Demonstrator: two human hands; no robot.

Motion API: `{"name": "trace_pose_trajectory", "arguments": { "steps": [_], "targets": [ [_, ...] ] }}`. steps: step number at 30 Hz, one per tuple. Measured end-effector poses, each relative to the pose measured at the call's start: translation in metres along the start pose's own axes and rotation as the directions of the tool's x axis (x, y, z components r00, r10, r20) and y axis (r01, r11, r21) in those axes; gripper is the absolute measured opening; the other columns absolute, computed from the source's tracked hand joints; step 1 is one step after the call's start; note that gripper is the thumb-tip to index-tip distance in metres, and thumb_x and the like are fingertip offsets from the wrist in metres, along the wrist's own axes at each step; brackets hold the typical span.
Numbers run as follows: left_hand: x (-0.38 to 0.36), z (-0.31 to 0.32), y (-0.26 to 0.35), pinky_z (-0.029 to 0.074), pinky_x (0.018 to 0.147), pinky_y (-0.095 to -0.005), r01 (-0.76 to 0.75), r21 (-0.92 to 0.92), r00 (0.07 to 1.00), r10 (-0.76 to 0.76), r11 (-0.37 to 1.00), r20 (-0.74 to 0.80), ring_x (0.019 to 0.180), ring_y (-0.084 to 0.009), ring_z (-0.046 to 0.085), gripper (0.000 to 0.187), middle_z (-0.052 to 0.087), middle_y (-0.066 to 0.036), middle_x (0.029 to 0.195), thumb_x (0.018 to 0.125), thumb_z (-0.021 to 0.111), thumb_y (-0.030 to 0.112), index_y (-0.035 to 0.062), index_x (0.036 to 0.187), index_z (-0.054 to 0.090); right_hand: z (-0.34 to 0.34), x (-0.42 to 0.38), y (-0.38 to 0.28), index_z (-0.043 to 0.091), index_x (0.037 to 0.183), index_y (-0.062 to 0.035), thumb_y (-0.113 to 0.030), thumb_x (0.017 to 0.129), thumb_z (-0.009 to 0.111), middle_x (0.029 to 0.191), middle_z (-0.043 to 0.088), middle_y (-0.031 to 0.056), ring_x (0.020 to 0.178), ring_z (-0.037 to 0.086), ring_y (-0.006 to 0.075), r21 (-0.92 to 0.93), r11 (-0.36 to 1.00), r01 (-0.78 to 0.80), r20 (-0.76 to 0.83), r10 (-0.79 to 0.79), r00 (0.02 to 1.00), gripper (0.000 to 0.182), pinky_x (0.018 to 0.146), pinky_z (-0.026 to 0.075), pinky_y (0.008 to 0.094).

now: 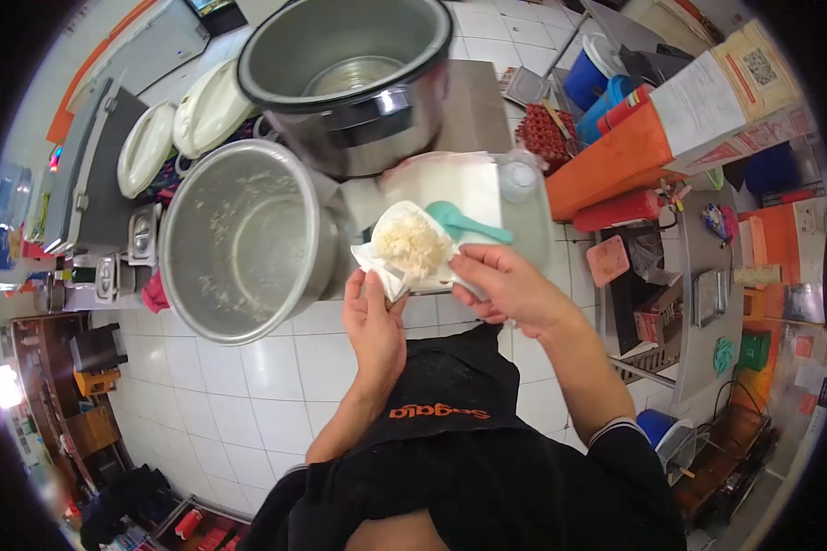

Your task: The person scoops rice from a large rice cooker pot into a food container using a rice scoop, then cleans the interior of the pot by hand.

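White rice point(412, 242) lies on a sheet of white paper point(390, 269) held up in front of the body. My left hand point(374, 317) is closed on the paper's lower left edge. On the other side my right hand point(505, 286) pinches the paper's right edge. Just behind the rice, a teal scoop point(469, 225) rests on a stack of white paper sheets point(473, 181). A large metal pot point(317, 248) with rice grains stuck inside stands to the left of my hands.
Behind the pot stands a big rice cooker point(363, 138). Two white lids point(147, 151) are at the left, beside a grey cooler point(92, 165). A clear container point(519, 179) sits right of the paper stack, and an orange partition point(606, 161) rises further right.
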State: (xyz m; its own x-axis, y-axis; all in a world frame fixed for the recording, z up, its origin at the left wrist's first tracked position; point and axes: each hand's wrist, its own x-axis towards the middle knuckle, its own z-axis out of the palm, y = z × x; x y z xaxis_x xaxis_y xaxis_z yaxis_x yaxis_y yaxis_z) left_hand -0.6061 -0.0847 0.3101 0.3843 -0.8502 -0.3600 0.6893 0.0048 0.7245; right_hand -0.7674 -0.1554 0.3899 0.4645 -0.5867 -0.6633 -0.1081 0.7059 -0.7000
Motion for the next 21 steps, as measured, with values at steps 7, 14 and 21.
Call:
{"name": "trace_pose_trajectory", "arguments": {
  "steps": [7,14,21],
  "targets": [
    [-0.021,0.104,-0.125,0.051,0.091,-0.0372,0.068,-0.064,0.997,-0.066,0.996,0.026,0.105,-0.0174,0.061,0.027,0.06,-0.01,0.117,0.101,0.043,0.016,0.0001,0.122,0.047,-0.158,-0.033,0.038,0.057,0.102,-0.0094,-0.028,0.099,0.049,0.069,0.05,-0.0029,0.046,0.033,0.0,0.037,0.998,0.043,-0.019,-0.042,0.999,0.02,0.039,0.023,0.0163],
    [-0.029,0.201,-0.215,0.051,0.09,-0.036,0.143,-0.066,0.99,-0.142,0.988,0.017,0.096,-0.0135,0.06,0.023,0.059,-0.005,0.104,0.101,0.044,0.019,0.0023,0.117,0.048,-0.281,-0.066,0.045,0.056,0.101,-0.0095,-0.026,0.099,0.048,0.069,0.049,-0.0033,0.045,0.032,0.0001,0.054,0.998,0.031,-0.103,-0.026,0.994,0.018,0.039,0.023,0.0161],
    [0.003,0.269,-0.259,0.051,0.091,-0.0345,0.179,-0.061,0.984,-0.178,0.982,0.024,0.101,-0.016,0.061,0.026,0.06,-0.009,0.113,0.102,0.042,0.021,0.0021,0.119,0.045,-0.346,-0.054,0.017,0.055,0.102,-0.0111,-0.028,0.098,0.048,0.069,0.05,0.0003,0.044,0.033,0.0036,0.117,0.993,-0.001,-0.201,0.025,0.979,0.018,0.04,0.023,0.0181]
  ]
}}
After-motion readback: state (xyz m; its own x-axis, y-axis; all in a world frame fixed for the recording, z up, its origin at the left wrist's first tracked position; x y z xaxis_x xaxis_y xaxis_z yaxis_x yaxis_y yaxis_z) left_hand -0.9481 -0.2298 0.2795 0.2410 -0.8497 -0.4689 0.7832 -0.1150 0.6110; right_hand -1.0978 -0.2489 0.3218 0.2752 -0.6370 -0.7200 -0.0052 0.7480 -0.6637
